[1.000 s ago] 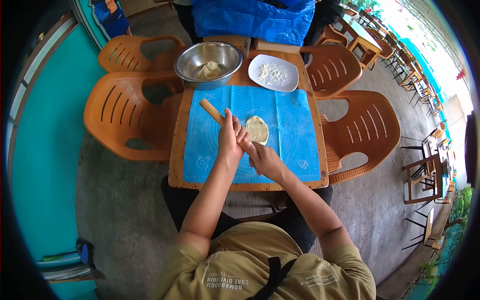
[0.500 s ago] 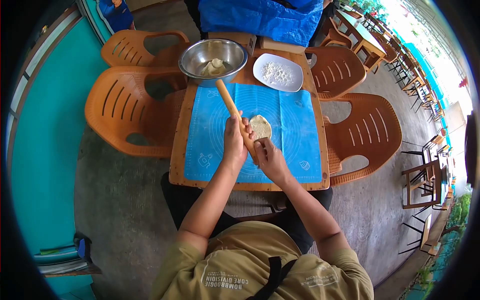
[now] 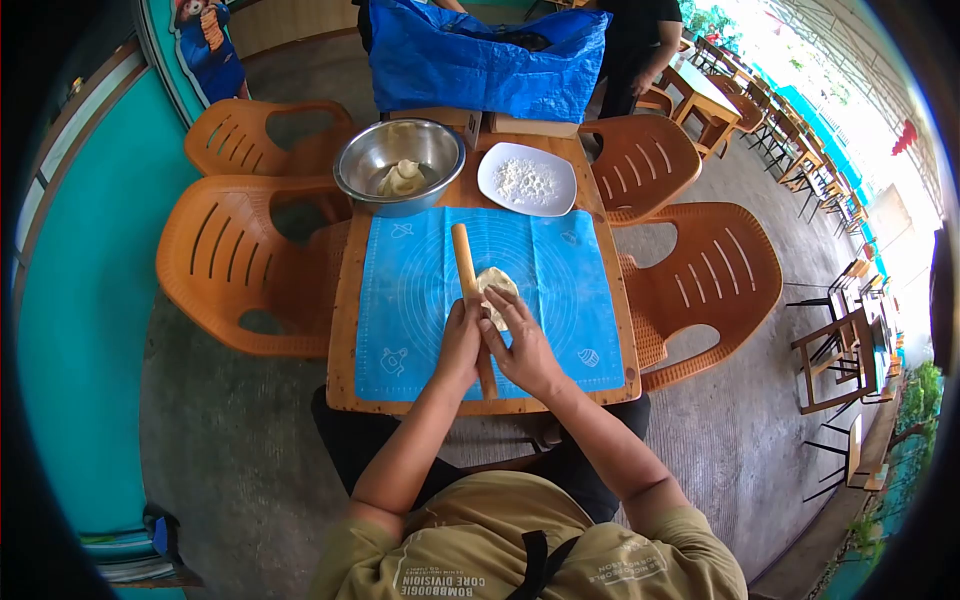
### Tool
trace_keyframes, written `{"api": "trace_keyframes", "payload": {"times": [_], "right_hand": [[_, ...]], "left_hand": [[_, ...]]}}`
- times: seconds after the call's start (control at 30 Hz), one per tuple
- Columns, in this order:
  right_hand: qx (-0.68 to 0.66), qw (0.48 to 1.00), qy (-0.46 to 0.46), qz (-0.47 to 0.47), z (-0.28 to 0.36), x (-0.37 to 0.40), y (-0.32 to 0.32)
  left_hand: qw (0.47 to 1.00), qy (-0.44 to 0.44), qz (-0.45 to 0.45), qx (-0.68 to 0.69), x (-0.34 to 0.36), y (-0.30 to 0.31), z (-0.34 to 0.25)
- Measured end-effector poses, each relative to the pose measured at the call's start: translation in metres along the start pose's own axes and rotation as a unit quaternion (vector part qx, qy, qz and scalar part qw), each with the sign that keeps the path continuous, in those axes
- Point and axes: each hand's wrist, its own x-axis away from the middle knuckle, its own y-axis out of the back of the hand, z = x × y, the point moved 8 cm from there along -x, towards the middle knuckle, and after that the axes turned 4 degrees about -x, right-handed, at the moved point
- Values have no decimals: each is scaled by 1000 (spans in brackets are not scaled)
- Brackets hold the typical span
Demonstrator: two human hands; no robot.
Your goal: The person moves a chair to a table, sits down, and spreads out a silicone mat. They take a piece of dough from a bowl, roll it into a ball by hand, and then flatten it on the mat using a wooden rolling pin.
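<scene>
A wooden rolling pin (image 3: 464, 258) slants over the blue baking mat (image 3: 575, 320), its near end close to the table's front edge. My left hand (image 3: 461, 340) is wrapped around its middle. To the right of the pin, my right hand (image 3: 522, 350) has its fingers stretched out over a flat oval piece of dough (image 3: 491, 282), with the thumb close to the pin. The fingers cover the lower part of that dough. Beyond the mat stand a steel bowl (image 3: 346, 182) with a lump of dough (image 3: 402, 178) in it and a white plate (image 3: 552, 207) holding white flour (image 3: 525, 180).
Orange plastic chairs (image 3: 215, 250) flank the wooden table (image 3: 345, 350) on both sides. A big blue bag (image 3: 480, 85) and cardboard boxes (image 3: 515, 125) stand at its far end. Behind, a person in black (image 3: 640, 40) is partly visible. More tables and chairs line the right.
My right hand has gone from closed fingers by the pin's lower part to outstretched fingers over the dough. The rolling pin is more upright in view. The camera view has shifted.
</scene>
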Motion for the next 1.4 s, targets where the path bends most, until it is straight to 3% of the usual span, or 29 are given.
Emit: {"api": "trace_keyframes", "payload": {"times": [0.03,0.1,0.17,0.2,0.27,0.3,0.37,0.4,0.43,0.47,0.5,0.53,0.57,0.6,0.67,0.7,0.8,0.87,0.9,0.97,1.03,1.1,1.17,1.23,1.3,1.33,1.37,1.4], "right_hand": [[-28,998,-43,-22,-8,2,8],[7,998,8,-66,-15,8,23],[122,988,79,-58,5,12,36],[120,988,76,-57,3,14,43],[213,957,197,-6,15,20,43],[213,957,197,-6,14,22,45],[-26,999,-24,41,-22,21,48],[-27,998,-26,41,-34,21,47],[-117,983,-143,16,-74,25,45],[-203,945,-255,-11,-97,27,42],[-205,944,-258,-12,-100,27,44],[-52,990,-125,-31,-72,17,57],[104,993,14,-49,-45,13,61],[103,993,13,-49,-45,14,58],[-18,993,-112,-35,-67,19,46],[-19,993,-114,-34,-68,22,40],[-76,989,-99,-79,-64,31,28],[60,997,16,-37,-34,31,18],[60,997,13,-36,-33,31,19],[169,980,106,-26,-18,28,16],[204,967,153,-10,-15,24,18],[238,950,201,7,-17,29,19],[239,937,246,66,-25,36,11],[233,931,277,52,-33,39,13],[57,986,142,62,-68,34,13],[57,986,141,62,-71,28,14],[-102,987,-82,96,-106,18,10],[-254,912,-297,122,-134,27,-2]], "left_hand": [[996,13,-4,-90,-1,5,4],[973,5,2,-233,14,1,-18],[924,-50,25,-377,21,6,-39],[924,-46,23,-378,23,11,-41],[791,-157,44,-590,30,3,-57],[791,-157,44,-590,32,6,-62],[738,-170,89,-647,35,2,-64],[758,-173,99,-621,34,5,-63],[758,-169,100,-622,32,7,-65],[794,-101,90,-593,24,14,-64],[824,-31,79,-560,20,20,-61],[869,9,81,-488,25,15,-63],[868,11,82,-489,24,17,-59],[900,12,73,-429,21,21,-56],[951,32,56,-301,23,23,-50],[951,34,55,-301,25,22,-48],[989,73,26,-126,29,21,-39],[984,53,24,-171,25,24,-30],[975,32,25,-217,23,27,-28],[961,12,36,-274,21,31,-20],[830,-132,7,-542,24,25,-33],[806,-154,15,-571,28,23,-35],[676,-295,73,-671,37,5,-42],[676,-291,92,-670,34,4,-41],[737,-208,121,-632,22,10,-36],[787,-145,117,-588,8,18,-31],[836,51,103,-537,1,24,-25],[890,116,125,-422,-9,28,-16]]}}
